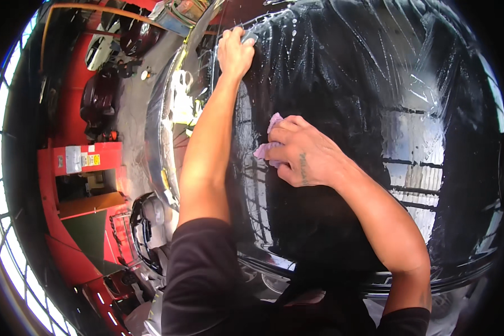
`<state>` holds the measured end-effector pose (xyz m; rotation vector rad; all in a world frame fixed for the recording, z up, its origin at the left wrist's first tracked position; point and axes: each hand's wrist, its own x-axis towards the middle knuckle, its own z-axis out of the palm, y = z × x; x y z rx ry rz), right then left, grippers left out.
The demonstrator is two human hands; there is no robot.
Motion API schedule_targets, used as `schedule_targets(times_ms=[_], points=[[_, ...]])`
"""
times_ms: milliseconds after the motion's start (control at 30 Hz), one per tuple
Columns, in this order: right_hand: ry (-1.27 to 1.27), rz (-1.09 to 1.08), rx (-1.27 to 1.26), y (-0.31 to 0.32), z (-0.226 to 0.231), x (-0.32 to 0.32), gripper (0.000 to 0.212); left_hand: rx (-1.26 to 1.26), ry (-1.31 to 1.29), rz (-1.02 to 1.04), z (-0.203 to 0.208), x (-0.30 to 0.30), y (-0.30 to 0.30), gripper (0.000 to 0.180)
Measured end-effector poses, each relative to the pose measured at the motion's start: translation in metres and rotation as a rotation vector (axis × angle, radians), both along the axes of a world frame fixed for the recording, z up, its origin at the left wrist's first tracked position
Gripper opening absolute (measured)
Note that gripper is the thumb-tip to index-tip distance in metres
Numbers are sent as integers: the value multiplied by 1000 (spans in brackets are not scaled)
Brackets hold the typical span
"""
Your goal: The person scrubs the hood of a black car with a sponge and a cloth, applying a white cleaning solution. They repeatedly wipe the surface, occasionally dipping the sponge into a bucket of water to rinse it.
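Right hand (308, 150) grips lilac cloth (275, 120), mostly hidden under the fingers, over wet black panel (330, 84); left hand (236, 55), at panel's upper-left edge, closed on grey object (250, 37), largely covered, kind unclear.

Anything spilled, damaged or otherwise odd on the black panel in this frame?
Whitish wet streaks and droplets stand out across the far part of the glossy black panel, whereas the near part, below the right hand and its lilac cloth, looks smoother. They may just be liquid; no clear damage shows.
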<state>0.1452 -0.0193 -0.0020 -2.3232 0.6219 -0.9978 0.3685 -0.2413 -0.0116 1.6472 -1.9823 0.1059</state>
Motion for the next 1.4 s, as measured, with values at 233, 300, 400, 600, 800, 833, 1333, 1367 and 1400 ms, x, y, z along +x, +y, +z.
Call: schedule_targets(times_ms=[233,300,400,600,800,833,1333,1367,1400], points=[[20,-88,13,-9,-13,-25,24,19,105,-243,-26,8,185,35],[14,-74,18,-5,-12,-17,25,70,94,-238,-25,28,204,36],[53,-52,34,-3,-1,-16,26,90,67,-132,-5,10,105,32],[68,-4,3,-7,-2,-11,31,-43,33,42,-24,3,17,30],[70,-47,52,-8,-3,-24,35,39,114,-170,-31,36,218,31],[69,-31,64,-7,-2,-22,35,55,101,-157,-26,36,204,30],[52,-66,59,-6,4,-18,48,39,121,-138,-29,53,216,28],[67,-68,83,-2,0,-19,47,49,105,-125,-31,48,192,27],[62,-55,90,-2,4,-16,47,42,68,-99,-24,51,160,27]])
